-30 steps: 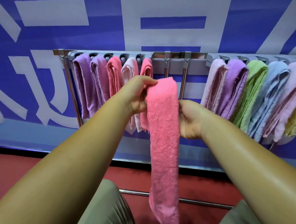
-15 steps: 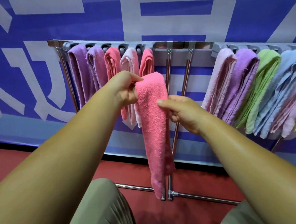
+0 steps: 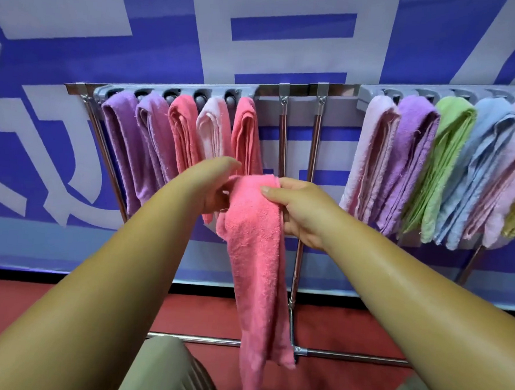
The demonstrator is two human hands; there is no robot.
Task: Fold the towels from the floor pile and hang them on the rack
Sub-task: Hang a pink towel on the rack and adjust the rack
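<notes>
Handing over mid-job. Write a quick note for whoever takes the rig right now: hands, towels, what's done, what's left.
Left hand: grips the top of the folded pink terry towel.
Right hand: pinches the same top edge, thumb in front.
Towel: hangs long and narrow in front of the chrome drying rack, not yet on it.
Done: five folded towels on the left, at least six on the right.
Left: hang this towel, probably in the towel-free stretch between the two groups. The floor pile is out of view, so how many remain is unknown.
</notes>
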